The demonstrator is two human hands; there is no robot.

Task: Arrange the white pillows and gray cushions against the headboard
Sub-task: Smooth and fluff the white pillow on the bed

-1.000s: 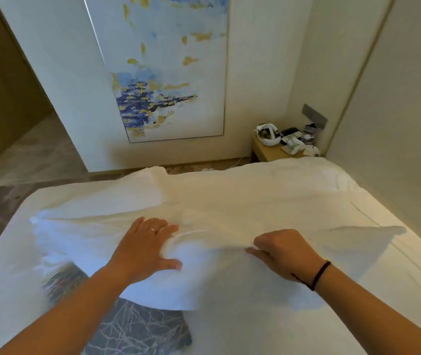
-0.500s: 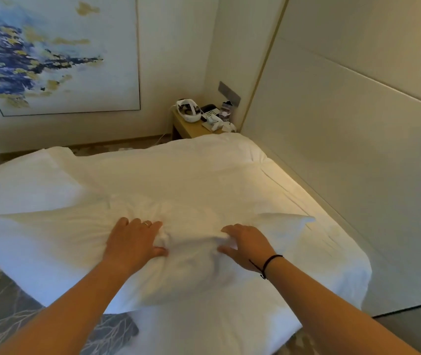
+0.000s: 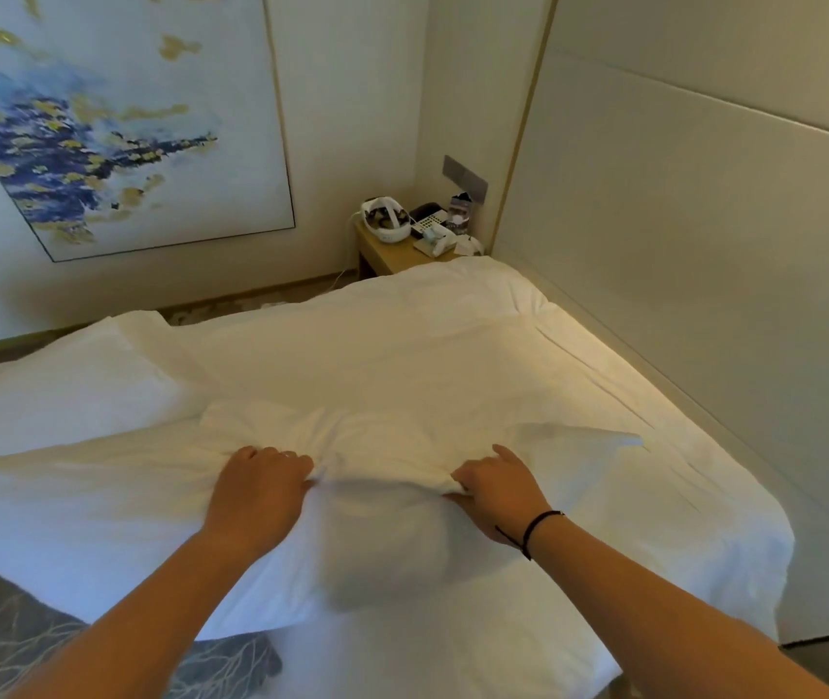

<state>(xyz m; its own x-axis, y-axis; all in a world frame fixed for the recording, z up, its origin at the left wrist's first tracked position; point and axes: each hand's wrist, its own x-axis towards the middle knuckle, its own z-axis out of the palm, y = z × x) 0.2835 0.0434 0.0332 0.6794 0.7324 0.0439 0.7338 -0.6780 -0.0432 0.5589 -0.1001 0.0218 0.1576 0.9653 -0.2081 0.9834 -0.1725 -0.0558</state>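
A large white pillow (image 3: 382, 542) hangs over the near side of the white bed (image 3: 452, 355). My left hand (image 3: 258, 489) and my right hand (image 3: 495, 486) both pinch its upper edge, fingers curled into the fabric, about a pillow's third apart. The pillow's right corner (image 3: 619, 438) points toward the pale padded headboard (image 3: 695, 274) on the right. No gray cushion is in view.
A small wooden nightstand (image 3: 392, 252) with a white headset, a phone and small items stands in the far corner. A blue and gold painting (image 3: 114, 123) hangs on the far wall. Gray patterned carpet (image 3: 13, 643) shows at lower left.
My view has swung right toward the headboard. The pillow has shifted right with both hands, which have closed tighter on its top edge.
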